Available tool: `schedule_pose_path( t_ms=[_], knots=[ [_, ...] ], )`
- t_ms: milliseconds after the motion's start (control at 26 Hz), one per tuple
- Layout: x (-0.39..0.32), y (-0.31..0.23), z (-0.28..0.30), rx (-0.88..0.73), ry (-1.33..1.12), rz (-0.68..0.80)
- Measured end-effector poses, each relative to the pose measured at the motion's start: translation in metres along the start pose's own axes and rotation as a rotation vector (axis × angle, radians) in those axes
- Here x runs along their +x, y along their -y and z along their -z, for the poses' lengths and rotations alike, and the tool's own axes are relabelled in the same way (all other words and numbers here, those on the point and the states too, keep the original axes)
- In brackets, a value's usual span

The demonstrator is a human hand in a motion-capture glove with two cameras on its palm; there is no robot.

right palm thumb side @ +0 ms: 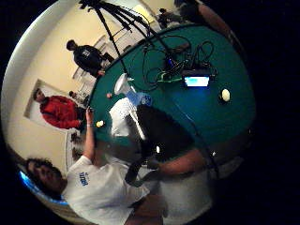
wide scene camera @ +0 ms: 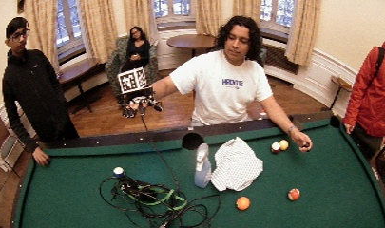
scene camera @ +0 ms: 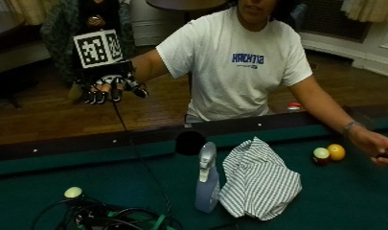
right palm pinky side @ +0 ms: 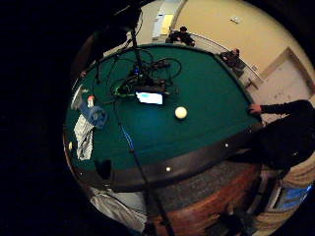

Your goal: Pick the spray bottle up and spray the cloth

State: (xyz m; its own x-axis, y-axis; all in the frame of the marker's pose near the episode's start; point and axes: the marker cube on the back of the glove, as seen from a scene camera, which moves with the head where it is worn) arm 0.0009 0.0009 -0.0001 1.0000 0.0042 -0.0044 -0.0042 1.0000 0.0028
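Observation:
A pale blue spray bottle point(scene camera: 207, 179) with a white trigger head stands upright on the green felt of the pool table point(scene camera: 117, 177). Right beside it lies a crumpled white striped cloth point(scene camera: 258, 179). My gloved right hand point(scene camera: 110, 86) is raised in the air beyond the table's rail, well away from the bottle, its fingers hanging relaxed and holding nothing. The bottle point(right palm pinky side: 94, 114) and cloth point(right palm pinky side: 84, 137) appear small and far off in the little finger side palm view. The bare left hand point(scene camera: 380, 149) rests on the felt near two balls.
A tangle of cables point(scene camera: 97, 216) and a white ball point(scene camera: 73, 192) lie on the felt near the bottle. A yellow ball point(scene camera: 336, 151) and a striped ball point(scene camera: 321, 155) sit past the cloth. A corner pocket point(scene camera: 190, 142) opens behind the bottle. People stand around the table.

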Motion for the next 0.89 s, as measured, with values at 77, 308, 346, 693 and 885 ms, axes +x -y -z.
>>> schedule_pose_path(
  t_ms=[77, 308, 346, 693, 885],
  knots=[
    [0.001, -0.001, 0.000, -0.001, -0.005, 0.000],
    [0.004, -0.006, -0.008, -0.020, -0.017, -0.003],
    [0.005, -0.007, -0.010, -0.023, -0.017, -0.005],
    [0.012, -0.018, -0.038, -0.069, -0.033, -0.013],
    [0.018, -0.028, -0.060, -0.099, -0.059, -0.016]
  ],
)
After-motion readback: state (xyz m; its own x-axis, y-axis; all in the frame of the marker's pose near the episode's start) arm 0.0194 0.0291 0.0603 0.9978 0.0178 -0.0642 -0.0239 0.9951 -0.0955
